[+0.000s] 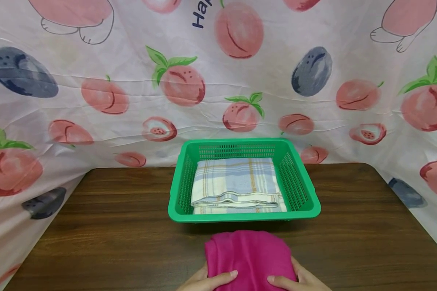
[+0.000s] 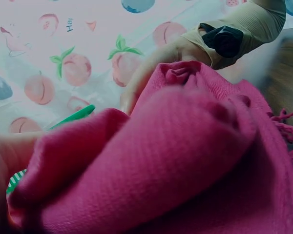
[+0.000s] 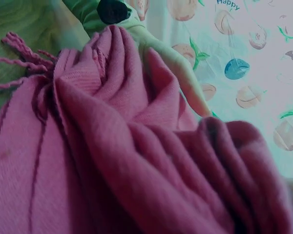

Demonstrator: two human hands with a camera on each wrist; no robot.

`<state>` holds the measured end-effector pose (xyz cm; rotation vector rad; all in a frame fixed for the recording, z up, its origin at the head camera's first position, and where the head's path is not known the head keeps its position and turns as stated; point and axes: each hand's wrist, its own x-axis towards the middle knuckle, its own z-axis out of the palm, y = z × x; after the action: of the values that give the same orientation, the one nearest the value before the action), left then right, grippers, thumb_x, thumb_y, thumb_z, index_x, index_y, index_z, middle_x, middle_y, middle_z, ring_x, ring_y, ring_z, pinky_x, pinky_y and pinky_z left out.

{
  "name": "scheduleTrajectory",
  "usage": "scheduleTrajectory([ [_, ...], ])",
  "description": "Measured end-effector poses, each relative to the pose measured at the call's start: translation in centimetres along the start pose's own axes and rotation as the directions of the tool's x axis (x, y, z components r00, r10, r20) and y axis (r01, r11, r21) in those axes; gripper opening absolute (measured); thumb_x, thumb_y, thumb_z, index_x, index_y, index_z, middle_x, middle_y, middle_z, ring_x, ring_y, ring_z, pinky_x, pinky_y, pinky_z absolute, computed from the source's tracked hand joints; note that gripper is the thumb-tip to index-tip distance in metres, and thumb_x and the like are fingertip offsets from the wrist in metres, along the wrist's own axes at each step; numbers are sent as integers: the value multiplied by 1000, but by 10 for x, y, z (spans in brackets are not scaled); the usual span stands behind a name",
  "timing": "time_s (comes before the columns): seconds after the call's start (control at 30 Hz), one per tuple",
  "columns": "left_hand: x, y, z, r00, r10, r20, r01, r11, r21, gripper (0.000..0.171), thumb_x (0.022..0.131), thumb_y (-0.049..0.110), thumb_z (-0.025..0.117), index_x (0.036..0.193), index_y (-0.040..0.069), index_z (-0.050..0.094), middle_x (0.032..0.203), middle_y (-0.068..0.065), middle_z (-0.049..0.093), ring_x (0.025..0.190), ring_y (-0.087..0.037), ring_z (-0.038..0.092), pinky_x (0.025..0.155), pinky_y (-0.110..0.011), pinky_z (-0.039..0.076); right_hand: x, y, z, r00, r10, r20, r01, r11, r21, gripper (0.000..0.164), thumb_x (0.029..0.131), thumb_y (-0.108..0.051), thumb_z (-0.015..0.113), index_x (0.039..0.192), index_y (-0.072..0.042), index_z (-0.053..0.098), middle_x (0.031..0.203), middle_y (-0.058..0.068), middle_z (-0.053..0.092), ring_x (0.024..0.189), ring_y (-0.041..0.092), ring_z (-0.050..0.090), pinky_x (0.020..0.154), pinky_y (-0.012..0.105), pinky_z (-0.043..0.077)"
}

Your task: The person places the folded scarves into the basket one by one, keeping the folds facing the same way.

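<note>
A folded magenta scarf [image 1: 248,258] is at the bottom middle of the head view, in front of the basket. My left hand [image 1: 207,279] grips its left side with the thumb on top; my right hand [image 1: 295,279] grips the right side the same way. Up close in the left wrist view, the scarf [image 2: 151,161] shows thick rolled folds and twisted fringe [image 2: 289,130] at one edge. In the right wrist view the scarf [image 3: 117,141] is bunched in layers, and fringe strands [image 3: 22,48] stick out. The fingers beneath the cloth are largely hidden.
A green plastic basket [image 1: 244,218] with slotted sides stands on the dark wooden table [image 1: 113,226]. Inside it lies a folded plaid cloth [image 1: 236,180] in white, blue and tan. A fruit-printed curtain [image 1: 211,129] hangs behind the table and along both sides.
</note>
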<state>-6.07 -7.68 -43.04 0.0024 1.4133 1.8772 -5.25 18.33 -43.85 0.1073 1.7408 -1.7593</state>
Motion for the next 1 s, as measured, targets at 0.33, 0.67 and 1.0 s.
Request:
scheduleTrajectory([
  [0.33,5,-7,-1,997,14,-78,-12,999,37,67,82,23,68,133,6,27,114,-10,57,102,-22,57,84,-39,54,4,3,8,997,-43,68,33,989,141,81,89,-22,59,144,-7,2,114,15,55,99,22,60,83,38,54],
  [0.67,4,-14,-9,992,112,-66,-112,994,6,72,80,18,69,134,8,23,120,-11,53,107,-23,55,85,-39,53,3,6,-1,998,-44,-50,46,999,30,78,85,-23,64,139,0,12,112,8,59,99,18,59,83,29,51],
  [1.0,1,-17,-15,970,233,-72,-224,968,111,76,83,20,66,140,7,19,125,-12,49,111,-20,53,89,-26,48,0,7,-11,996,-84,-15,85,992,95,70,84,-17,65,130,5,17,103,8,65,93,19,65,78,29,54],
])
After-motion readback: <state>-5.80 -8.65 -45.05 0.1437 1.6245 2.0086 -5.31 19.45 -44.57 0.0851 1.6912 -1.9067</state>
